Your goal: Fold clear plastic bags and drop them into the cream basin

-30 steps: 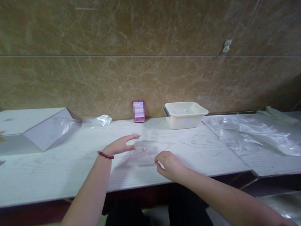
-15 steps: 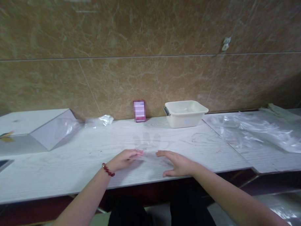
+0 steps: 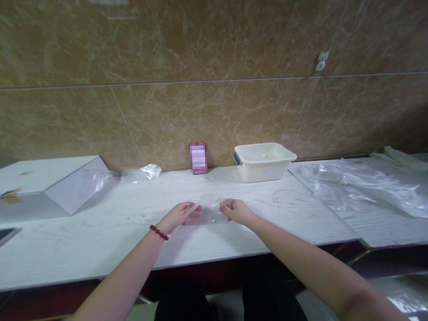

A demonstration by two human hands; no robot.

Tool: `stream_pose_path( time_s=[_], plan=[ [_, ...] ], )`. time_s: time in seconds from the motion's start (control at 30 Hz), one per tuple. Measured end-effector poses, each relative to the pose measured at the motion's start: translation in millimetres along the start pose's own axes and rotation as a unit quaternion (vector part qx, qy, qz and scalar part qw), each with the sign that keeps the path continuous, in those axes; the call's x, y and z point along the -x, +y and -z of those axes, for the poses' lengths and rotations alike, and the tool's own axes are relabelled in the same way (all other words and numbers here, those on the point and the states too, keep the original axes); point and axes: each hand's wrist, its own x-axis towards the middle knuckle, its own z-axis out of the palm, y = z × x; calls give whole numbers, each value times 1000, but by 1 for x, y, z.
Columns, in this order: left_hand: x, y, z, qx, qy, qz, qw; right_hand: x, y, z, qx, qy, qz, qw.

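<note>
A small piece of clear plastic, possibly a thin glove or bag (image 3: 209, 208), lies on the white table (image 3: 97, 230) straight ahead of me. My left hand (image 3: 181, 215), with a red bead bracelet on the wrist, pinches its left edge. My right hand (image 3: 235, 210) pinches its right edge. Both hands have curled fingers closed on the film, which is stretched between them just above the tabletop.
A cream plastic tub (image 3: 263, 161) and a small pink box (image 3: 198, 158) stand by the brown marble wall. Crumpled clear plastic (image 3: 140, 172) lies at the back left, beside a slanted white board (image 3: 74, 184). Large clear plastic sheets (image 3: 358, 188) cover the table's right side.
Both hands moved forward from flat on the plastic near the table's front edge. Their fingers closed on the film's two sides and lifted it slightly.
</note>
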Motion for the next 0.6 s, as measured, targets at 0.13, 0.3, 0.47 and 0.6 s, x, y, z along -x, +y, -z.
stream_pose_path(
  time_s=[0.13,0.3,0.47,0.6],
  plan=[
    [-11,1,-2,-52,111,1,993,-20,-4,4,57,38,-17,997],
    [-22,-1,-1,-140,263,17,954,-36,-2,5,38,73,-61,995],
    [-33,-8,0,-49,300,20,953,-49,8,1,10,102,-83,991],
    [-42,-16,1,21,314,18,949,-54,12,-3,-41,103,-106,988]
  ],
)
